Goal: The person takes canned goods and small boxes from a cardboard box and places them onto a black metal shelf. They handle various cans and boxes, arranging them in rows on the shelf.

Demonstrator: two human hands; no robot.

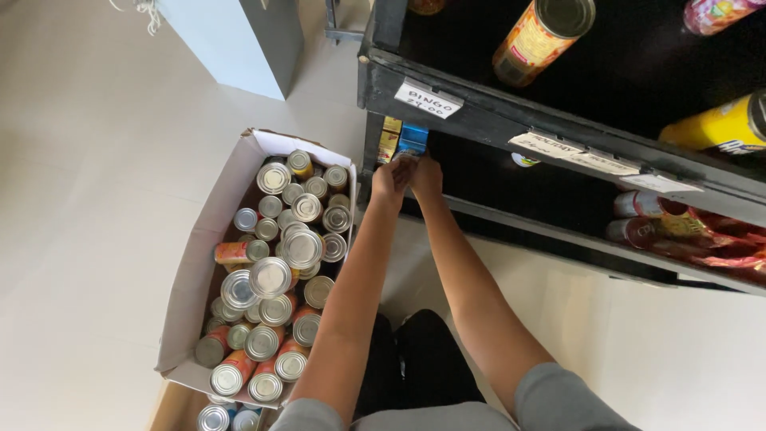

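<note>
We stretch both bare arms straight forward, our left hand (390,180) and right hand (426,175) pressed side by side, fingers curled and closed together.

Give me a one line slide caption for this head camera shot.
Both hands, left hand and right hand, reach a blue pack on a black shelf, beside a cardboard box of cans.
</note>
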